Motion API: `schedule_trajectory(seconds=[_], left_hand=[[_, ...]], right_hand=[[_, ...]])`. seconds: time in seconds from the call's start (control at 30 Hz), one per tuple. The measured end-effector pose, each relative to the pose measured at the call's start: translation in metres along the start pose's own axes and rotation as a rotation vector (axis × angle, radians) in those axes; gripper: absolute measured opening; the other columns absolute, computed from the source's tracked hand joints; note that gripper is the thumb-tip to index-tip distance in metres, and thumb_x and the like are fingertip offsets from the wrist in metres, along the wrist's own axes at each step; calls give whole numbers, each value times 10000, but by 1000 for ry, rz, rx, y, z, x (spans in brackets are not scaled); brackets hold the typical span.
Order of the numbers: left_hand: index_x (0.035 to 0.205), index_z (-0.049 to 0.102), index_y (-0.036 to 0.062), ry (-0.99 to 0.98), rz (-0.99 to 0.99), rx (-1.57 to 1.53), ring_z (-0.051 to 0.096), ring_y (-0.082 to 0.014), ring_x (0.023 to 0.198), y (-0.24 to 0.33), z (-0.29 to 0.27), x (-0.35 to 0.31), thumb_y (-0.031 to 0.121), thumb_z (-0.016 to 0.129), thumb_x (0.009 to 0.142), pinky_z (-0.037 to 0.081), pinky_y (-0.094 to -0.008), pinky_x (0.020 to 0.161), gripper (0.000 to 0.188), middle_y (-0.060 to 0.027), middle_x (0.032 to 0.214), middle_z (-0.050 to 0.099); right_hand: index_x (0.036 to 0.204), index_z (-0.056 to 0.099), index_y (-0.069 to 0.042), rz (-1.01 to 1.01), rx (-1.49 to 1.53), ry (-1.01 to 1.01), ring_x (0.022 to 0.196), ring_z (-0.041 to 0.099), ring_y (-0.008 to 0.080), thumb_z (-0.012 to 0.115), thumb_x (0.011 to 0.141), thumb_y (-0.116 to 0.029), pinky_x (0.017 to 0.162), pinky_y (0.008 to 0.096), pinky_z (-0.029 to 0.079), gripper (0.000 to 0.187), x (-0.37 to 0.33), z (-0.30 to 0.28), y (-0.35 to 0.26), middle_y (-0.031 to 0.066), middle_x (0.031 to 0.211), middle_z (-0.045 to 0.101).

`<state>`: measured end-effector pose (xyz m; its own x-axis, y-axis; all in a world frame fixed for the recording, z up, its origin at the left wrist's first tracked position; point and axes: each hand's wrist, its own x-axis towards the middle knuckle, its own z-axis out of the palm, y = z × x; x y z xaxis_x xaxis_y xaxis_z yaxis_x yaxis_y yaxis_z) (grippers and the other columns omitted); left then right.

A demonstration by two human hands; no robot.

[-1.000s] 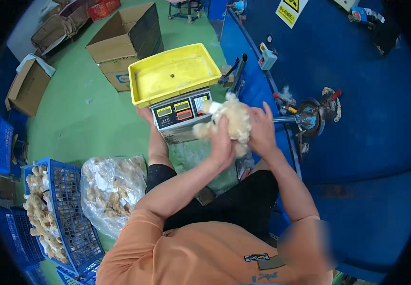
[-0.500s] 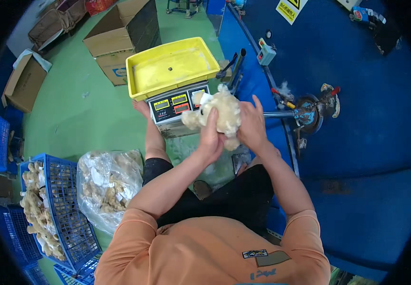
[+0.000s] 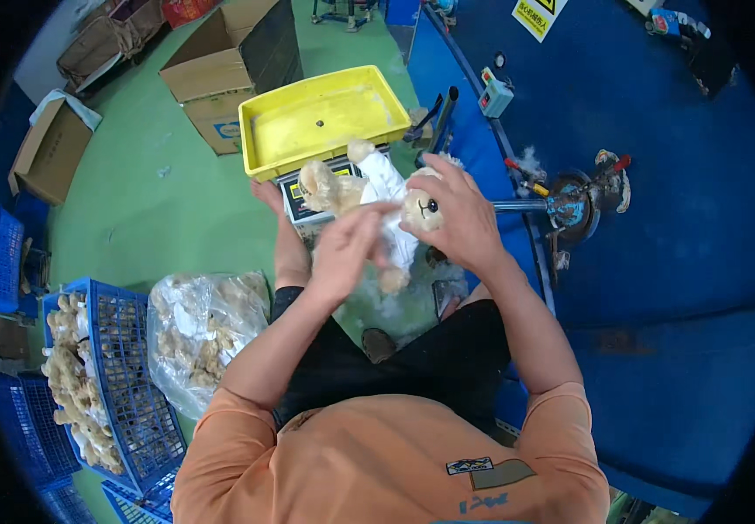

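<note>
A cream plush toy (image 3: 384, 179) in a white shirt is held up between my hands, over my lap and in front of the scale. Its head, with a dark eye and stitched mouth, points right, and its legs point left. My right hand (image 3: 466, 218) is closed round the head, thumb and fingers on either side. Against the white shirt is my left hand (image 3: 345, 253), its fingers partly smeared by motion; whether they grip the cloth is unclear. Behind the toy stands a digital scale (image 3: 293, 196), partly covered, with a shallow yellow tray (image 3: 342, 118) on top.
A metal tube (image 3: 519, 206) juts from the blue machine (image 3: 657, 262) at right. On the left are a clear bag (image 3: 207, 332) of plush pieces and a blue crate (image 3: 128, 393) of plush toys. Cardboard boxes (image 3: 220, 105) (image 3: 56, 148) stand farther off on the green floor (image 3: 133, 210).
The plush toy has been turned so its face and white shirt show. My right hand has shifted onto its head. My left hand has moved left and down, off the head to the shirt.
</note>
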<state>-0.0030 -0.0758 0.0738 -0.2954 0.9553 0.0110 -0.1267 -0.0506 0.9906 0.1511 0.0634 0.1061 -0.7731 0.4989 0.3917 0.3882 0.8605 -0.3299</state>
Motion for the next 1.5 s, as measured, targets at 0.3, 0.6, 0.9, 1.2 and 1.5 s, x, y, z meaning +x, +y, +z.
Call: schedule_trajectory(seconds=[0.3, 0.6, 0.9, 1.2, 1.5], left_hand=[[1354, 517, -57, 86, -476, -438, 674, -238, 1015, -53, -30, 29, 224, 711, 929, 567, -315, 833, 545, -191, 1162, 658], [1388, 469, -89, 59, -325, -221, 614, -258, 1168, -20, -27, 47, 183, 830, 812, 480, -333, 1026, 732, -191, 1296, 613], [1362, 503, -68, 261, -221, 48, 624, -256, 1115, -15, -107, 13, 203, 834, 807, 489, -346, 1005, 700, -154, 1253, 637], [1181, 657, -75, 585, 23, 75, 650, -186, 926, 6, -181, 123, 250, 739, 866, 540, -319, 827, 460, -130, 1111, 693], [1247, 630, -42, 803, 91, 686, 667, -271, 963, -50, -242, 131, 219, 664, 892, 543, -351, 855, 442, -201, 1131, 694]], right_hand=[[1153, 638, -142, 77, 83, -56, 1230, 548, 292, 825, 720, -146, 998, 402, 468, 471, -4, -9, 19, 71, 1390, 534], [1072, 644, -96, 87, 259, -44, 1233, 545, 298, 819, 693, -63, 1056, 390, 428, 419, -1, -20, 25, 97, 1334, 581], [1119, 657, -100, -17, 448, -50, 1119, 606, 271, 773, 802, -201, 932, 364, 491, 353, 16, -11, 24, 78, 1254, 624], [924, 675, -69, 322, -32, 0, 673, 631, 275, 624, 938, -318, 635, 376, 481, 254, 22, 11, 64, 64, 813, 704], [872, 664, -70, 337, -34, 16, 627, 625, 303, 598, 952, -343, 604, 406, 472, 292, 26, 10, 57, 61, 741, 699]])
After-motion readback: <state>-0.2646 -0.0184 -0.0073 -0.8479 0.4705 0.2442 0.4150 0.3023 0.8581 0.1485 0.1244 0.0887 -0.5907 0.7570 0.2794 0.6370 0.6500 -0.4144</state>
